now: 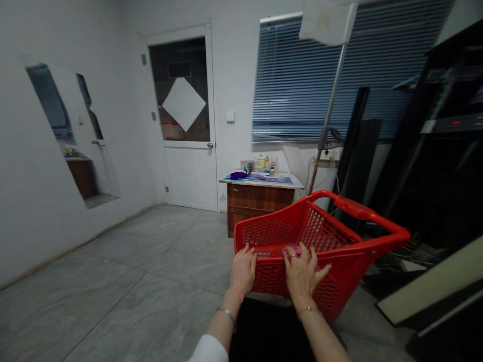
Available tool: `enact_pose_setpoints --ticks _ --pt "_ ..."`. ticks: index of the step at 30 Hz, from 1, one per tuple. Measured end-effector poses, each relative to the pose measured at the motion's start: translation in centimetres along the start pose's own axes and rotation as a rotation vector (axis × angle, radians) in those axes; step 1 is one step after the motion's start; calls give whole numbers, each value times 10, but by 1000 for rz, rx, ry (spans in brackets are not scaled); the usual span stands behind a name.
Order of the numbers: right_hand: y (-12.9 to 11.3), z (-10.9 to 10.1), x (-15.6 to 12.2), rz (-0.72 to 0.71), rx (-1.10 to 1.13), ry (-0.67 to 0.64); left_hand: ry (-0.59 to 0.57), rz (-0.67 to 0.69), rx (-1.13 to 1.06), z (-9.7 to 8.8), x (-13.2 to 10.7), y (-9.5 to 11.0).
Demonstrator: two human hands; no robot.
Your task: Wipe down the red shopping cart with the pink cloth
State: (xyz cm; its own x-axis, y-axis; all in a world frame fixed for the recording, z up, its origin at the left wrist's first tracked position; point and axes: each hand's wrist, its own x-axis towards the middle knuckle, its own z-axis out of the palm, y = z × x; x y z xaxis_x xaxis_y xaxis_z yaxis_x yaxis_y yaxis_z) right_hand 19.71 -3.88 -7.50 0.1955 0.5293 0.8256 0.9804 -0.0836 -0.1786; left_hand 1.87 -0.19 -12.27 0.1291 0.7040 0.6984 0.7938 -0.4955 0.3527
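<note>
A red plastic shopping basket [339,236] with mesh walls and a raised handle stands tilted in front of me. My left hand [242,269] rests on the basket's near rim, fingers curled over the edge. My right hand [303,274] is at the same rim, fingers closed round a small pink thing [295,251] that I cannot name. Both wrists wear thin bracelets.
A wooden cabinet [260,198] with bottles and a purple cloth on top stands behind the basket. A white door [188,125] is at the back, blue blinds [320,75] to its right. Dark shelving [445,151] and leaning boards stand at the right. Grey tiled floor [132,281] spreads left.
</note>
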Motion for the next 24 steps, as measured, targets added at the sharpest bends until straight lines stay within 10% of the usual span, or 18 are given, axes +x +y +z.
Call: enact_pose_setpoints --ticks 7,19,24 --pt "-17 -1 -13 119 59 37 14 -4 -9 -1 -1 0" --pt "40 -11 60 -743 258 -350 11 -37 14 -4 -1 3" --pt "46 -9 68 -735 225 -406 -6 -20 4 -5 -1 5"
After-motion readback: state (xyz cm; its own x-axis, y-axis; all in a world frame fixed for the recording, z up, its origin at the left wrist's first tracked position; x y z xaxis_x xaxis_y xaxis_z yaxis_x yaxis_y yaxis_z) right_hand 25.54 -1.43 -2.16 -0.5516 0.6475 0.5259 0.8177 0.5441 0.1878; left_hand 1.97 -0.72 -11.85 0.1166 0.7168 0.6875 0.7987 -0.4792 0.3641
